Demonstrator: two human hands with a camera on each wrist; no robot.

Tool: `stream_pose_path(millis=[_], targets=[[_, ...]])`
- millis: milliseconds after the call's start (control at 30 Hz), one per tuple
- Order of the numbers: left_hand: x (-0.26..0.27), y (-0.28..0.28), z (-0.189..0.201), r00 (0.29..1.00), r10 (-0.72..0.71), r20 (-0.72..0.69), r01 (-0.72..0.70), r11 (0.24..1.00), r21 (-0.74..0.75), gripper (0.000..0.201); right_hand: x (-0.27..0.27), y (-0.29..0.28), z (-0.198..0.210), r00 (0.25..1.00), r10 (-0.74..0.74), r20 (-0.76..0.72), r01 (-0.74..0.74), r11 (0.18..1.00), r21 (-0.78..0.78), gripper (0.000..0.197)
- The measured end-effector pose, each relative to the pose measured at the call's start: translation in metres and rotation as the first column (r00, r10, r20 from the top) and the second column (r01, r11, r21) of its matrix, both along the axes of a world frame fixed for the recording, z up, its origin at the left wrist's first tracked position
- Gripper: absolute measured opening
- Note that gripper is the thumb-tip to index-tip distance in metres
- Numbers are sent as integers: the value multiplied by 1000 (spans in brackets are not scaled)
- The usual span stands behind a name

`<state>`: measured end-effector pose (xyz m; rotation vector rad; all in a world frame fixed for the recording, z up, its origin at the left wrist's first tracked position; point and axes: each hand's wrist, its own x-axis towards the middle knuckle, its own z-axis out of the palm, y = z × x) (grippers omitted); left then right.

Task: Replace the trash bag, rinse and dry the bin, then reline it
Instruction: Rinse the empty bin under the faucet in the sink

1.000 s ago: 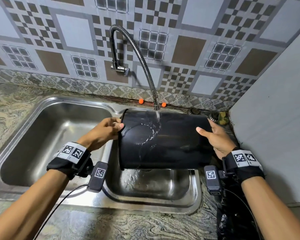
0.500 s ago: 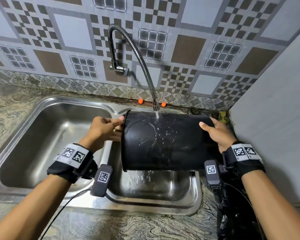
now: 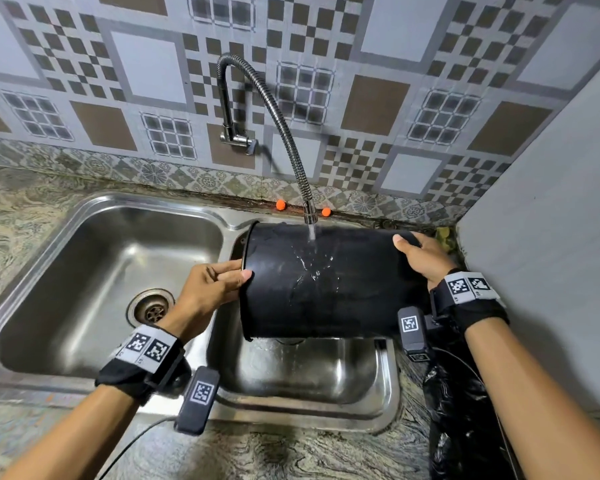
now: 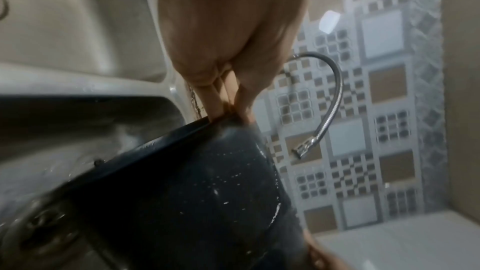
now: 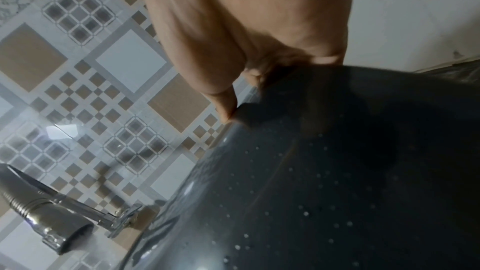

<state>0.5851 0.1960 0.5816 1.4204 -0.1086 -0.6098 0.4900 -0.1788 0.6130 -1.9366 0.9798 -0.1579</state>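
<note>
A black round bin (image 3: 326,285) lies on its side above the small right sink basin (image 3: 305,379), open end to the left. Water from the flexible tap (image 3: 309,216) runs onto its upper wall and splashes off. My left hand (image 3: 219,282) pinches the bin's rim (image 4: 182,132), thumb on the outside and fingers inside. My right hand (image 3: 426,258) cups the bin's base end, thumb lying on top of the wall (image 5: 228,108). The bin's wet dark wall (image 5: 324,192) fills the right wrist view, dotted with drops.
The large left sink basin (image 3: 84,271) has a drain (image 3: 151,308). A crumpled black trash bag (image 3: 465,410) lies on the marbled counter at the right, under my right forearm. A pale wall panel (image 3: 551,237) stands close on the right. Patterned tiles back the sink.
The bin has been turned under the running water. My left hand slid down the rim toward me and my right hand shifted round the base end.
</note>
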Motion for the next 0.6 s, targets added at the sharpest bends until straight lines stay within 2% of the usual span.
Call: stream_pose_path(millis=[133, 200, 300, 400, 533, 600], targets=[[-3, -4, 4, 996, 0, 91, -10, 993, 114, 14, -4, 12, 6, 1000, -3, -3, 2, 992, -128, 45], [-1, -6, 3, 995, 10, 102, -25, 988, 150, 13, -15, 18, 7, 999, 3, 49, 5, 986, -169, 41], [6, -9, -1, 995, 51, 91, -68, 979, 190, 13, -39, 28, 2, 982, 21, 186, -12, 999, -53, 33], [12, -11, -4, 996, 68, 63, -80, 974, 212, 17, -63, 35, -11, 964, 46, 262, -45, 999, -10, 41], [15, -14, -1, 997, 78, 29, -82, 976, 202, 14, -76, 41, -29, 987, -9, 161, 52, 963, -265, 57], [19, -14, -2, 996, 78, 34, -83, 977, 196, 21, -77, 48, -26, 987, -74, 140, 124, 912, -391, 52]])
